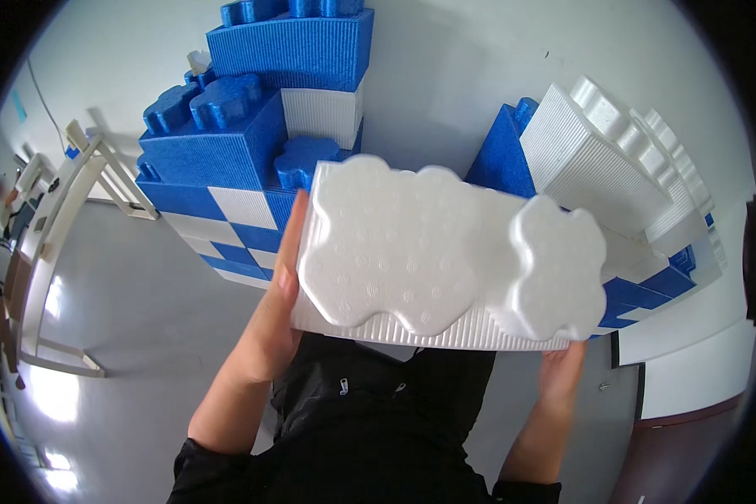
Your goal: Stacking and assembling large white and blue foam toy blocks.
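Observation:
A large white foam building block (412, 252) with two raised, wavy-edged studs is held up before my body, its studded face toward me. My left hand (279, 311) grips its left end, thumb lying along the edge and the other fingers hidden behind. At the lower right corner my right hand (563, 365) supports it from below and behind; most of its fingers are out of sight. Just beyond the block's left end rises a stacked wall of blue and white blocks (202, 155), with a blue stud (307, 160) showing close to the held block.
To the right stands another stack, topped by a white block (592, 160) tilted in view, with a blue block (506, 155) beside it. A white-framed table (46, 227) with items on it is at the far left. A pale wall (454, 76) stands behind the stacks.

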The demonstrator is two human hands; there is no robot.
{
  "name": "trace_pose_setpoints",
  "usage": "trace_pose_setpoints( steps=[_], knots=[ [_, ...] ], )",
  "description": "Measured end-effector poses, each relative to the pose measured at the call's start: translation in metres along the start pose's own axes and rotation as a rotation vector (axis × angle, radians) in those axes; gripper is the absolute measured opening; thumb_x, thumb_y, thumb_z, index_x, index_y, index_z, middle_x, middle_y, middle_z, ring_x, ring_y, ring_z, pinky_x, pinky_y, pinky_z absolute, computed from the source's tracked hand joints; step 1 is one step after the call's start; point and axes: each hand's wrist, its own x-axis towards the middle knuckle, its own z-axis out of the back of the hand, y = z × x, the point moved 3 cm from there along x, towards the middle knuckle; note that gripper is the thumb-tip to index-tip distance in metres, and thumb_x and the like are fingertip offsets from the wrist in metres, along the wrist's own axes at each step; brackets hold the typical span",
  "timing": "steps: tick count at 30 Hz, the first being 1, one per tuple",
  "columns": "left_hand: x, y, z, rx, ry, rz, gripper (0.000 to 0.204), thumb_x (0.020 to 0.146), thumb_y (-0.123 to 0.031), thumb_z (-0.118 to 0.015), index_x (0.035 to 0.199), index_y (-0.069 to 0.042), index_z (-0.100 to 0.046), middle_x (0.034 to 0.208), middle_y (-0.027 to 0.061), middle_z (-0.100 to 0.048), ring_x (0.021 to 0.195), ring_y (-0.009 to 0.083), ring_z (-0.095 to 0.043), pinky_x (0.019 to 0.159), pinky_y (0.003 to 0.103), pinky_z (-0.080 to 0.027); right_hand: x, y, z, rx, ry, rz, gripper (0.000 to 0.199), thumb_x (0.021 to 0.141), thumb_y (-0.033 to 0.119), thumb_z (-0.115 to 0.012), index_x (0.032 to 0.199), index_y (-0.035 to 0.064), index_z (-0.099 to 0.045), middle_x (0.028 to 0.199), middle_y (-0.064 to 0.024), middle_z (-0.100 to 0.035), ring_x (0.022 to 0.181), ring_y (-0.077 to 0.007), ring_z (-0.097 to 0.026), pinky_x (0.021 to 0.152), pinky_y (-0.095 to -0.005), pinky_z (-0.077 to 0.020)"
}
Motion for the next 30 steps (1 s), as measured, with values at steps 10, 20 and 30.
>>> trace_pose_setpoints(
  steps=[10,20,30],
  knots=[
    [-0.042,0.02,-0.002,0.019,0.063,0.109,0.106,0.084,-0.07,-0.042,0.153,-0.004,0.006,0.159,0.0193,0.005,0.147,0.0334,0.0,0.117,0.05,-0.003,-0.035,-0.024,0.004,-0.026,-0.124,-0.073,0.055,0.103,0.035,-0.034,0.144,-0.002,-0.034,0.146,-0.0112,-0.042,0.136,-0.0223,-0.037,0.113,-0.0374,-0.027],
    [-0.049,0.031,-0.005,-0.062,-0.042,0.144,0.105,0.085,-0.072,-0.045,0.154,-0.009,0.002,0.158,0.0128,-0.017,0.143,0.0271,-0.025,0.115,0.044,-0.025,-0.028,-0.003,-0.004,-0.286,0.034,0.018,0.062,0.103,0.044,-0.031,0.136,-0.0068,-0.042,0.138,-0.0156,-0.049,0.128,-0.0242,-0.045,0.108,-0.0368,-0.0318],
    [-0.038,0.035,0.004,0.113,0.056,0.134,0.104,0.085,-0.071,-0.045,0.154,-0.007,-0.001,0.156,0.0135,-0.02,0.142,0.0285,-0.028,0.115,0.044,-0.022,-0.027,-0.011,0.002,-0.291,0.029,-0.047,0.056,0.102,0.04,-0.035,0.133,-0.0053,-0.047,0.135,-0.0159,-0.052,0.127,-0.025,-0.046,0.107,-0.037,-0.0327]
  ],
)
